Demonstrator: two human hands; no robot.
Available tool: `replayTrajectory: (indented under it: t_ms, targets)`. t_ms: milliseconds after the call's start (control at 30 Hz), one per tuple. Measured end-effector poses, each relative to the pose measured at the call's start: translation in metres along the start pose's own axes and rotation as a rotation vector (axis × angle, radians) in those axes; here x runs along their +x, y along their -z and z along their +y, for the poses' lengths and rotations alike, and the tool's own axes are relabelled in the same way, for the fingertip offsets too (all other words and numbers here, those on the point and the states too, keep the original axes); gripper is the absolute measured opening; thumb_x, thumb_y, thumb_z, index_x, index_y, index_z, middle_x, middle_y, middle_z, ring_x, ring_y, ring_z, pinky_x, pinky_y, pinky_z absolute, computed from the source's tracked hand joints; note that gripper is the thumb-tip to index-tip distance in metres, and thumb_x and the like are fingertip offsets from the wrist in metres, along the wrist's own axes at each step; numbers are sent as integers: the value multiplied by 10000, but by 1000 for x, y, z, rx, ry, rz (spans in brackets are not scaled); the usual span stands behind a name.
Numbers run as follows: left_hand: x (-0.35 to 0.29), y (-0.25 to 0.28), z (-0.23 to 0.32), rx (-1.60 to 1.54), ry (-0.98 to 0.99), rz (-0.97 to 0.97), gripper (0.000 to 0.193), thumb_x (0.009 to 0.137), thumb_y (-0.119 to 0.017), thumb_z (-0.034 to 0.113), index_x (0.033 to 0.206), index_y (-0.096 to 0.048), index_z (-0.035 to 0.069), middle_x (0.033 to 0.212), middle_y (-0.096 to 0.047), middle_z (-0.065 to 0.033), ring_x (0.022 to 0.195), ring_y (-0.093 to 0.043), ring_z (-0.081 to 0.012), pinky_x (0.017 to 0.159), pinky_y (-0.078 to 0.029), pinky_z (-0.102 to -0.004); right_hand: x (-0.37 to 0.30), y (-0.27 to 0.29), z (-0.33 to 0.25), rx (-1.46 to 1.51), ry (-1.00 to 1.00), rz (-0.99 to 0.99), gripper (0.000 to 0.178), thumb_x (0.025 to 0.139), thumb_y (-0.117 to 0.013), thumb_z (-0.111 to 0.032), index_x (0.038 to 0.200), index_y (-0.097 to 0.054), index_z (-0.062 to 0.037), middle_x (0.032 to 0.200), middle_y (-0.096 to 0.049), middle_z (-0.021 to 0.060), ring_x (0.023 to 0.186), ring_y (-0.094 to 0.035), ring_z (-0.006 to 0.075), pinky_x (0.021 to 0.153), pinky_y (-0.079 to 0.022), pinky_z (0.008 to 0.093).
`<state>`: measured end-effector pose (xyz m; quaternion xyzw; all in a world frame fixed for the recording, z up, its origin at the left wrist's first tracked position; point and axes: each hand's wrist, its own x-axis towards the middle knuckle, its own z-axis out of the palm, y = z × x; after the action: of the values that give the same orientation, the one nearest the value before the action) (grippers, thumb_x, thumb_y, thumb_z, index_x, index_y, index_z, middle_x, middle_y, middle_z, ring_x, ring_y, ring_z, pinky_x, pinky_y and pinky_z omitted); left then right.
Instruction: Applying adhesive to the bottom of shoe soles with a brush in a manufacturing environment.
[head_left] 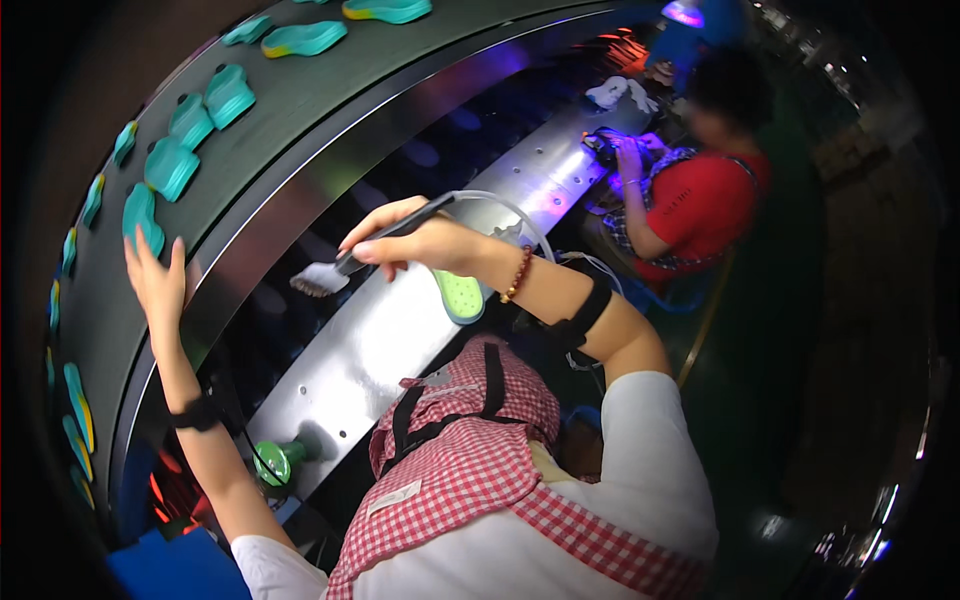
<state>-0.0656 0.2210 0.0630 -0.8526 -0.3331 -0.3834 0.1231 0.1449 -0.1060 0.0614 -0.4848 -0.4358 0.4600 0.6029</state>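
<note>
My left hand (157, 285) reaches over the dark conveyor belt (290, 90), its fingers spread. Its fingertips overlap the near end of a teal shoe sole (141, 212); whether they press on it I cannot tell. My right hand (432, 243) is closed round the dark handle of a brush (322, 277) with pale bristles, held above the metal bench (375, 335). From the handle's rear end a clear tube (512, 204) curves away. Below my right wrist lies a sole with a bright yellow-green inside (462, 296), partly hidden by my hand.
More teal soles (171, 167) lie along the belt, some with yellow ends. A green round-based object (276, 462) stands at the bench's near end. To the right, a person in red (708, 205) works under violet light. A metal rail (345, 125) divides belt and bench.
</note>
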Motion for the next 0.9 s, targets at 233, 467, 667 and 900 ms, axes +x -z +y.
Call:
replayTrajectory:
  t_ms: [233, 467, 667, 900]
  targets:
    - [23, -8, -9, 201, 248, -184, 541, 809, -548, 372, 1218, -434, 36, 1254, -423, -189, 1142, -403, -370, 947, -336, -410, 3, 13, 23, 274, 27, 162, 209, 815, -604, -128, 977, -613, 3, 775, -611, 42, 581, -554, 76, 544, -444, 182]
    - [-13, 21, 26, -95, 92, 89, 294, 803, -588, 231, 970, -553, -8, 997, -559, -169, 998, -495, -320, 851, -384, -391, 5, 28, 18, 283, 6, 153, 224, 839, -555, -94, 1035, -574, 12, 818, -620, 49, 605, -549, 66, 567, -459, 189]
    - [-141, 42, 179, -1106, -258, -447, 81, 731, -605, 61, 782, -555, 22, 774, -567, -125, 739, -563, -252, 670, -441, -335, 23, 39, -38, -42, 95, 115, 231, 845, -546, -116, 1044, -582, -4, 977, -624, 70, 626, -542, 56, 573, -448, 177]
    - [-224, -16, 302, -1454, -206, -1883, 606, 851, -544, 357, 1238, -377, -79, 1127, -533, -215, 1038, -534, -249, 883, -427, -302, 26, 29, -87, -85, 272, 114, 199, 821, -599, -143, 964, -628, -9, 703, -608, 27, 584, -564, 63, 501, -406, 152]
